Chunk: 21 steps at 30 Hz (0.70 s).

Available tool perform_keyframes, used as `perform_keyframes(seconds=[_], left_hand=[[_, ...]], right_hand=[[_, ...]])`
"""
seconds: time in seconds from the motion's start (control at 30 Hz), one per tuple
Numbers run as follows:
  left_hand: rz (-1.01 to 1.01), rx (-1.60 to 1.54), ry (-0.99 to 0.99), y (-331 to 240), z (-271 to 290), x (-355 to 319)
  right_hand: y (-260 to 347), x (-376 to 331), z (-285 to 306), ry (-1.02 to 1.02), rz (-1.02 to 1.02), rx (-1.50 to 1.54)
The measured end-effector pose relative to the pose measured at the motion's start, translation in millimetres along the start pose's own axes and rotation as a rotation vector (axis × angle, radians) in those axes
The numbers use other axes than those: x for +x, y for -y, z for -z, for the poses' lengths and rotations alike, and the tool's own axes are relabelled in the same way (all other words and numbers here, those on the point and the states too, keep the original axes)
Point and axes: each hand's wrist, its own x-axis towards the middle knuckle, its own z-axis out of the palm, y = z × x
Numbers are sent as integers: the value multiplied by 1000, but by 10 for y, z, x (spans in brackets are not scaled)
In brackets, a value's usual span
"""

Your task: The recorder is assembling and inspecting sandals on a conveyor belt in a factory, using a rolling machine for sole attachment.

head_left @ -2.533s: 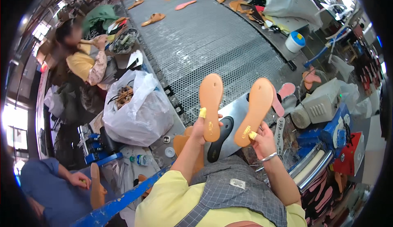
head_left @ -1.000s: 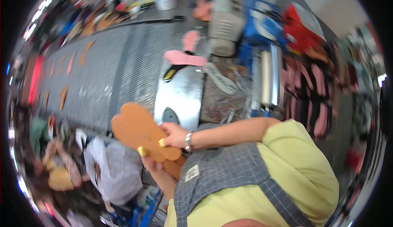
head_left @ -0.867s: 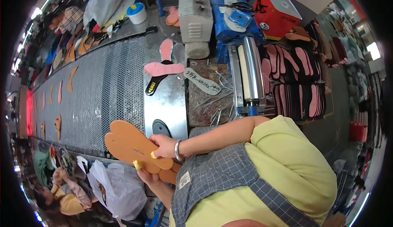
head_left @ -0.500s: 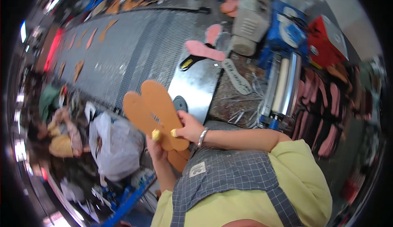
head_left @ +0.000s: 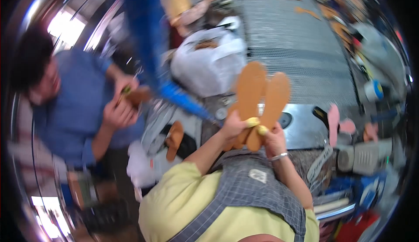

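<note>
My left hand grips a tan insole, its thumb wrapped in something yellow. Closed on a second tan insole is my right hand, whose thumb has a yellow wrap too and whose wrist carries a silver bangle. Both insoles stand side by side, fanned apart at the top and meeting near my thumbs. Further tan edges show below my left hand, so more insoles may be behind; I cannot tell how many. A metal plate lies just beyond my right hand.
A mesh conveyor belt stretches ahead with several insole pieces on it. White plastic bag stands left of it, beside a blue post. At left a co-worker handles a brown piece. Pink insoles and a grey machine are at right.
My view has swung to the left, bringing the co-worker and blue post into sight. The two insoles are now spread further apart at their tops, still in my hands.
</note>
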Motion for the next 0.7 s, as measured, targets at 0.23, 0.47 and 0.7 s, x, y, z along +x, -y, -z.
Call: perform_keyframes(seconds=[0.23, 0.47, 0.7], left_hand=[[-92, -16, -43, 108, -116, -37], [62, -116, 73, 17, -160, -62], [-17, -55, 52, 26, -115, -25]], right_hand=[[15, -79, 37, 99, -129, 46], [32, -129, -1, 104, -90, 29], [18, -69, 39, 78, -45, 35]])
